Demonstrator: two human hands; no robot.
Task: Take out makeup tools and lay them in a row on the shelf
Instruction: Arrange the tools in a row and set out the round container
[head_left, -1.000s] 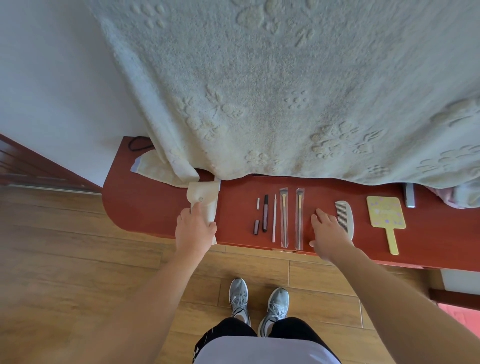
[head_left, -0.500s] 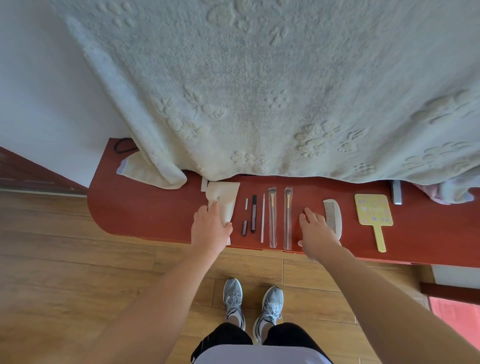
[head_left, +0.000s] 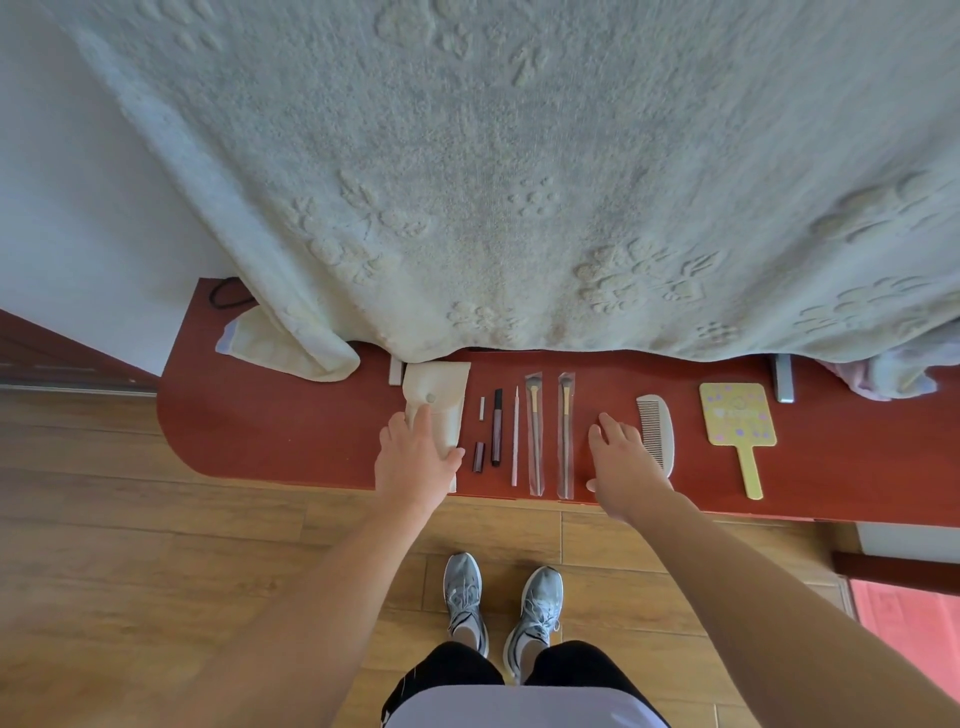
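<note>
While the left hand (head_left: 415, 462) lies flat, fingers spread, on the cream pouch (head_left: 435, 410) at the row's left end, the right hand (head_left: 623, 457) rests open on the red shelf (head_left: 291, 431), gripping nothing, just beside the white comb (head_left: 658, 435); between the hands lie a dark pencil (head_left: 496, 426), thin stick (head_left: 515, 435), two wrapped brushes (head_left: 535, 431); yellow hand mirror (head_left: 737, 422) at far right, blanket (head_left: 493, 182) hanging behind
</note>
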